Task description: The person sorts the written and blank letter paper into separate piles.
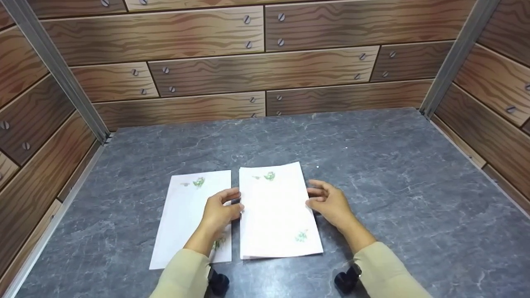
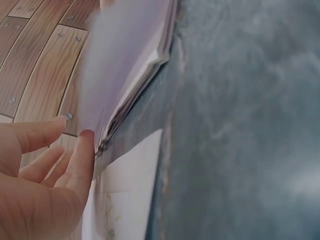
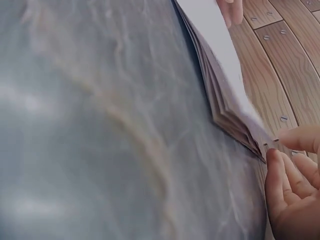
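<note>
White paper stack [image 1: 271, 211] | green leaf print [image 1: 269, 176], faint mark [image 1: 256, 177] unreadable | left hand [image 1: 219, 210], right hand [image 1: 333, 205]: grip loose, touching opposite edges

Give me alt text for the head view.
Left hand and right hand at opposite side edges of a white paper stack with green prints, on a gray marbled table. A similar sheet lies to its left, partly hidden.
</note>
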### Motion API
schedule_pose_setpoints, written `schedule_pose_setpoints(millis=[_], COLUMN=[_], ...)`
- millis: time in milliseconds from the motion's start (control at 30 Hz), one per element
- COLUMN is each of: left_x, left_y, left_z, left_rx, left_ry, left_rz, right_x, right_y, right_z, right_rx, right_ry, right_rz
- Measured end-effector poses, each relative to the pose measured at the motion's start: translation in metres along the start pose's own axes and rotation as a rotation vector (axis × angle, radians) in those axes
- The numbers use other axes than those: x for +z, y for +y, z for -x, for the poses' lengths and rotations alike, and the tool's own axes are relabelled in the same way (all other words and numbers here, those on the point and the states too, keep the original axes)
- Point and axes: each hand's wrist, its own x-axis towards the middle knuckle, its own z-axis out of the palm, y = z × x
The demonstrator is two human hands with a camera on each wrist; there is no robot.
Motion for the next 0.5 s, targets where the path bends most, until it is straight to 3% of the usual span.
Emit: schedule_pose_setpoints(millis=[300,500], left_x=[0.0019,-0.0001], left_y=[-0.0015,-0.0019], left_z=[-0.0007,-0.0018], left_rx=[0.001,-0.034], left_ry=[0.031,0.046], left_rz=[0.013,0.003], right_x=[0.0035,0.0031], right_y=[0.0031,0.0041], right_z=[-0.0027,-0.0026], right_rx=[0.067,0.109], right_ry=[0.009,0.003], right_rz=[-0.084,-0.172])
